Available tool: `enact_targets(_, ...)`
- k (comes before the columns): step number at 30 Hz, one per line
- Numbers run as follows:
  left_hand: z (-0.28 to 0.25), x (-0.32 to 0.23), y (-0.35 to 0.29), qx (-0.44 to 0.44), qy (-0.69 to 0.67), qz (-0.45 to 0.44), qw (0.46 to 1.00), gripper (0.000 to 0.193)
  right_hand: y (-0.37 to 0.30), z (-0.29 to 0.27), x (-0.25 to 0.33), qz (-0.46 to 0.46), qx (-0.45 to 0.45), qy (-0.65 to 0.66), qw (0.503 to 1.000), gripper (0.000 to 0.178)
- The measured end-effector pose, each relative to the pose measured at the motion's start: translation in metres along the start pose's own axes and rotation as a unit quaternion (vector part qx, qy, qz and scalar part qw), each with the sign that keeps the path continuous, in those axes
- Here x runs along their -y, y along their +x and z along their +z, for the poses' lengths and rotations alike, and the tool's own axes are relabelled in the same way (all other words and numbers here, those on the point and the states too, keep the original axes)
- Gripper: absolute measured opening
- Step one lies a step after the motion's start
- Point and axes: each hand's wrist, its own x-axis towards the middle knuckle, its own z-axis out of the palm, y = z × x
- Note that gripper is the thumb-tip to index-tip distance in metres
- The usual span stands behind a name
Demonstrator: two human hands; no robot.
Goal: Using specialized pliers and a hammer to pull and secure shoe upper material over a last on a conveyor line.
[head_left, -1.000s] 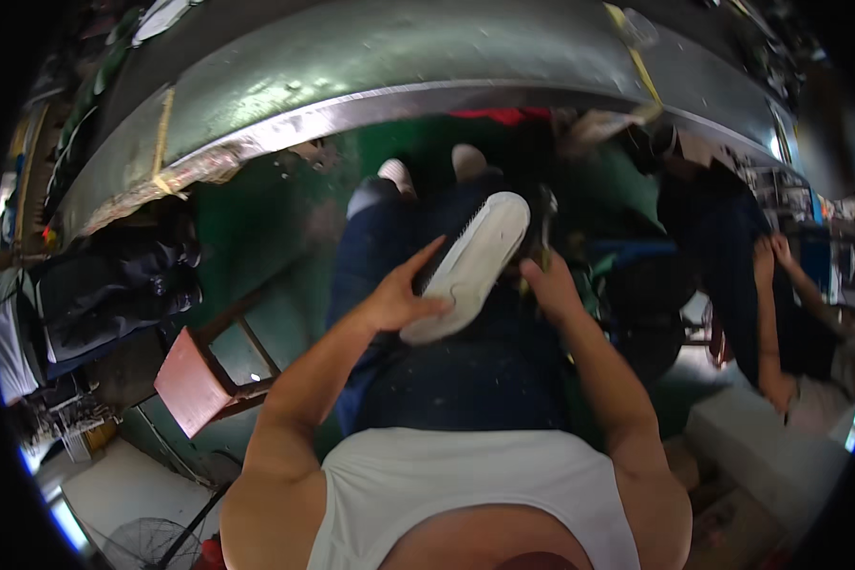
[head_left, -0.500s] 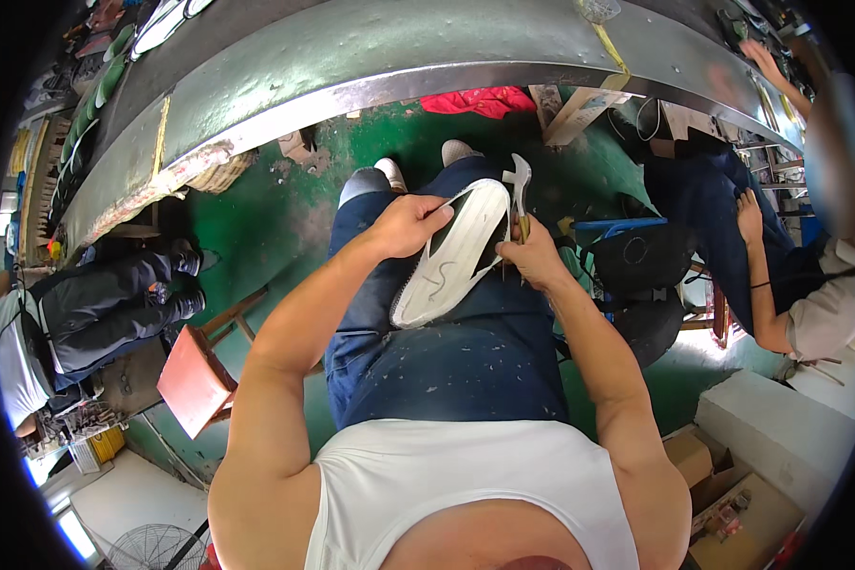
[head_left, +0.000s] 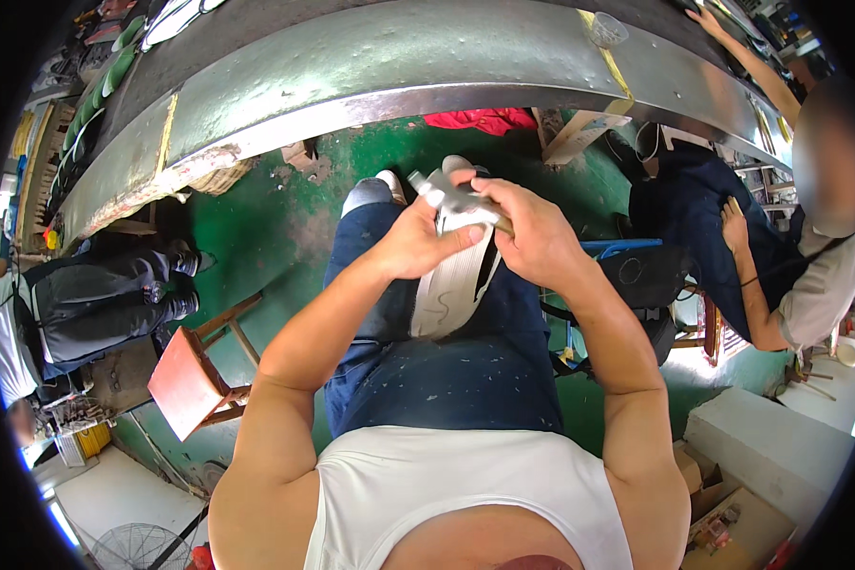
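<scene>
A shoe piece with a long white sole-shaped bottom (head_left: 444, 296) rests upside down on my lap, its narrower end toward me. A curved dark line marks the white face. My left hand (head_left: 418, 237) is closed around the far end of the piece, thumb on the white face. My right hand (head_left: 540, 236) grips a metal-headed hammer (head_left: 458, 202), its head over the far end next to my left fingers. Motion smears the head, and the hands hide much of the far end.
A metal-edged workbench (head_left: 351, 114) curves across ahead. To my left stands a reddish stool (head_left: 188, 385), with a person in dark trousers (head_left: 104, 294) beyond it. At right, a black bag (head_left: 641, 266) lies near a seated co-worker (head_left: 826, 285). Red cloth (head_left: 480, 121) lies under the bench.
The hammer has swung from beside the shoe piece to over its far end. My right hand has moved up and inward, and my left hand now covers the far end.
</scene>
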Motion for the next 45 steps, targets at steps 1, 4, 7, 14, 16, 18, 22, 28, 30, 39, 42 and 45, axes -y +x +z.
enact_targets(1, -0.002, -0.002, -0.009, 0.003, 0.014, -0.011, 1.0, 0.073, 0.004, -0.003, 0.006, -0.003, 0.002, 0.001, 1.0, 0.054)
enact_targets(4, -0.009, -0.011, -0.026, -0.005, 0.027, 0.006, 1.0, 0.07, 0.023, -0.009, 0.022, 0.03, 0.125, -0.047, 0.991, 0.049)
enact_targets(7, -0.026, -0.014, -0.044, 0.004, -0.004, -0.009, 1.0, 0.064, 0.044, -0.008, 0.028, 0.126, 0.08, 0.124, 0.981, 0.04)
enact_targets(14, -0.04, -0.013, -0.053, -0.027, 0.079, 0.028, 0.996, 0.063, 0.049, 0.013, 0.038, -0.146, 0.062, -0.068, 0.985, 0.042)
enact_targets(16, -0.038, -0.013, -0.053, -0.036, 0.067, 0.004, 0.997, 0.067, 0.057, 0.018, 0.036, -0.222, 0.048, -0.103, 0.968, 0.042)
enact_targets(18, -0.039, -0.011, -0.054, -0.035, 0.103, 0.019, 0.994, 0.067, 0.061, 0.02, 0.031, -0.262, 0.047, -0.128, 0.955, 0.036)
enact_targets(22, -0.034, -0.004, -0.05, -0.05, 0.062, -0.003, 0.997, 0.068, 0.064, 0.028, 0.025, -0.131, 0.005, -0.091, 0.987, 0.028)
enact_targets(28, -0.035, -0.013, -0.069, -0.099, 0.096, 0.057, 0.989, 0.059, 0.042, 0.005, 0.012, 0.225, 0.019, 0.163, 0.96, 0.026)
enact_targets(30, -0.048, -0.008, -0.068, -0.113, -0.012, 0.005, 0.994, 0.048, 0.002, 0.002, 0.033, 0.272, 0.082, 0.214, 0.935, 0.031)
enact_targets(39, -0.053, -0.008, -0.064, -0.086, 0.065, 0.003, 0.994, 0.058, -0.029, 0.018, 0.061, 0.338, 0.19, 0.326, 0.862, 0.03)
enact_targets(42, -0.051, -0.01, -0.062, -0.078, 0.133, 0.0, 0.988, 0.063, -0.018, 0.005, 0.06, 0.258, 0.223, 0.223, 0.913, 0.03)
enact_targets(45, -0.053, -0.024, -0.06, -0.035, 0.055, -0.033, 0.997, 0.066, -0.01, 0.002, 0.059, 0.301, 0.268, 0.237, 0.884, 0.029)
